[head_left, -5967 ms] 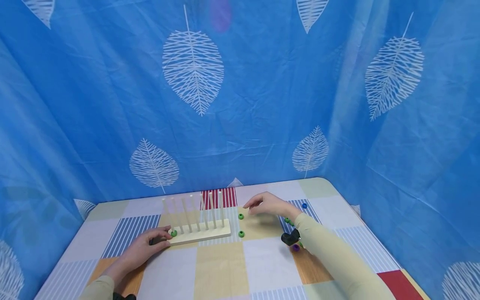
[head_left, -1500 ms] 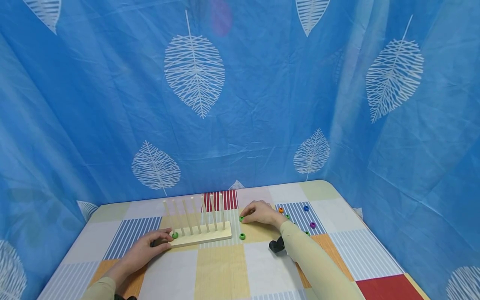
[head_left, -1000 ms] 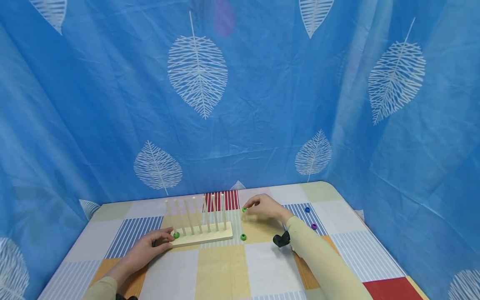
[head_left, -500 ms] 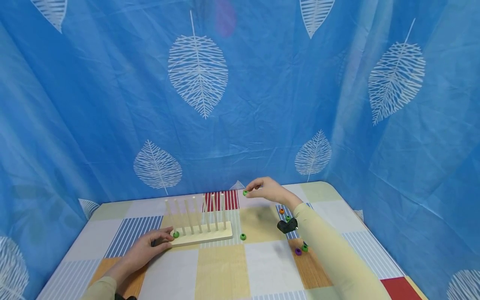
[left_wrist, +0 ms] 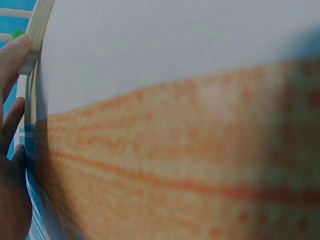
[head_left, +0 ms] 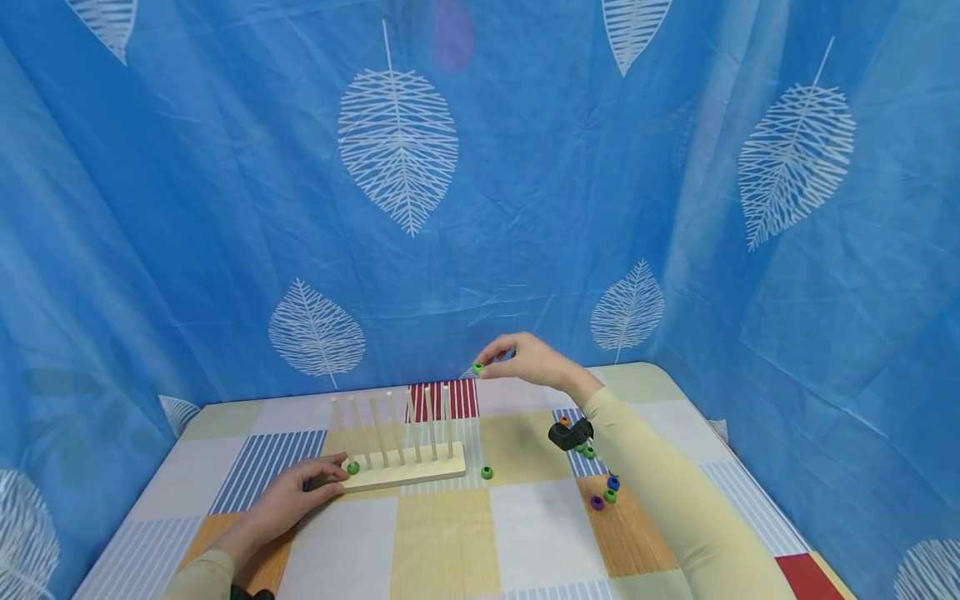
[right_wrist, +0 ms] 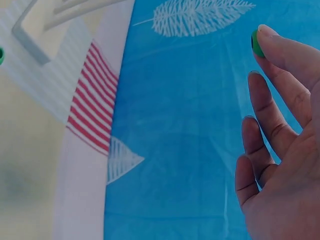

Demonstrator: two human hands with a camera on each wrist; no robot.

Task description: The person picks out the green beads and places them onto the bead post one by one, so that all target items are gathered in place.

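Note:
A pale wooden peg board [head_left: 408, 475] with a row of several upright pegs stands on the table, left of centre. One green bead [head_left: 353, 468] sits at the foot of its leftmost peg. My left hand [head_left: 288, 500] grips the board's left end, thumb along the front edge and fingers behind. Raised over the table's back edge, right of the pegs, my right hand [head_left: 532, 364] pinches another green bead [right_wrist: 257, 44] between thumb and index finger. In the right wrist view the other fingers are loosely bent, holding nothing. The left wrist view catches only part of the left hand at its edge.
A loose green bead [head_left: 487, 472] lies just right of the board. Further right, by the right forearm, are a purple bead [head_left: 597, 502], a blue bead [head_left: 613, 482], an orange bead [head_left: 564, 422] and several green ones. A blue curtain [head_left: 525, 250] hangs behind the patchwork tablecloth [head_left: 442, 533].
My right hand took a green bead from the cloth right of the board, lifted it high, then shifted slightly left. The left hand has kept its grip on the board.

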